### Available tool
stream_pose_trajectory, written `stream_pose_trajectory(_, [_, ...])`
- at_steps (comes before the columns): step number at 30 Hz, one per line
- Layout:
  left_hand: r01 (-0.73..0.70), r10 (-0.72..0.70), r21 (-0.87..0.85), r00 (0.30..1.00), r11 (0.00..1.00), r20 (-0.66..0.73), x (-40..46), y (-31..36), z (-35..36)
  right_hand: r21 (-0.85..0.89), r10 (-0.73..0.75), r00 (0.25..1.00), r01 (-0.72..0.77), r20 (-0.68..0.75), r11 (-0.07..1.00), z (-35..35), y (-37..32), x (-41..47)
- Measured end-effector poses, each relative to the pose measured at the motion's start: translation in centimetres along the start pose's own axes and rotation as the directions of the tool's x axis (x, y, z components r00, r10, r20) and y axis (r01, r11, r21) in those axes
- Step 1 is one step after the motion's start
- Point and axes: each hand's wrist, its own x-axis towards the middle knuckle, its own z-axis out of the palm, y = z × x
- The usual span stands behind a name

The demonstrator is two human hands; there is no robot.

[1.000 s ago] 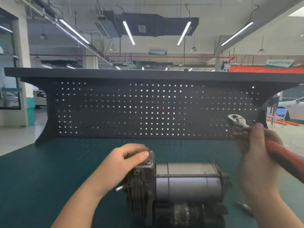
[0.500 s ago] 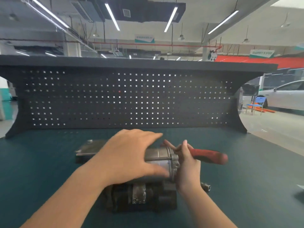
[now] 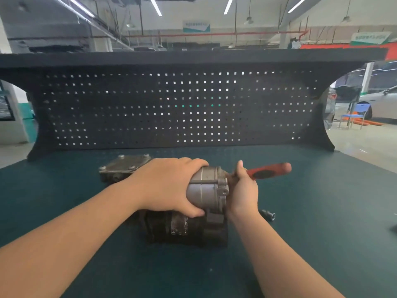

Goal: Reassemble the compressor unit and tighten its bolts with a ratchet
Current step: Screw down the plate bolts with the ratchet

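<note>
The compressor unit [image 3: 206, 190] lies on its side mid-bench, a silver cylinder over a dark lower body. My left hand [image 3: 169, 186] grips the cylinder from above, thumb underneath. At the cylinder's right end face my right hand [image 3: 242, 190] holds the ratchet [image 3: 268, 169] by its red and black handle, which sticks out to the right. The ratchet's head is hidden between my hand and the end cap. A square metal plate [image 3: 126, 165] with corner bolts caps the compressor's left end.
A small metal socket [image 3: 267, 214] lies on the green bench mat [image 3: 322, 211] just right of my right wrist. A black pegboard [image 3: 182, 108] closes off the back of the bench. Cars and a blue chair stand beyond the bench at right.
My left hand moved from the bolted end onto the cylinder. My right hand brought the ratchet down from the air to the right end face. In the last half second little shifted.
</note>
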Motion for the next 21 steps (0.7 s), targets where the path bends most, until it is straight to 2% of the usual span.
stream_pose_trajectory(5, [-0.019,0.019,0.013,1.000,1.000,-0.016,-1.0,0.5,-0.3,-0.118,-0.066,0.998,0.068,0.019,0.991,0.2,0.2,-0.4])
stream_pose_trajectory(8, [0.020,-0.015,-0.062,0.997,0.998,0.082,-0.6,0.5,-1.0,-0.149,-0.101,0.993,0.109,0.061,0.983,0.4,0.3,-0.7])
stream_pose_trajectory(11, [0.035,-0.021,-0.080,0.986,0.996,0.168,0.9,-0.1,-1.3,-0.171,-0.096,0.995,0.099,0.028,0.980,0.5,0.2,-0.6])
stream_pose_trajectory(16, [0.059,-0.041,-0.081,0.976,0.995,0.214,3.3,-1.1,-0.8,-0.181,-0.174,0.984,0.166,-0.027,0.969,-0.1,-0.6,0.4])
stream_pose_trajectory(21, [0.105,-0.075,-0.125,0.971,0.987,0.229,4.6,-1.6,-0.6,-0.283,-0.227,0.974,0.212,-0.020,0.935,-0.2,-0.3,0.5])
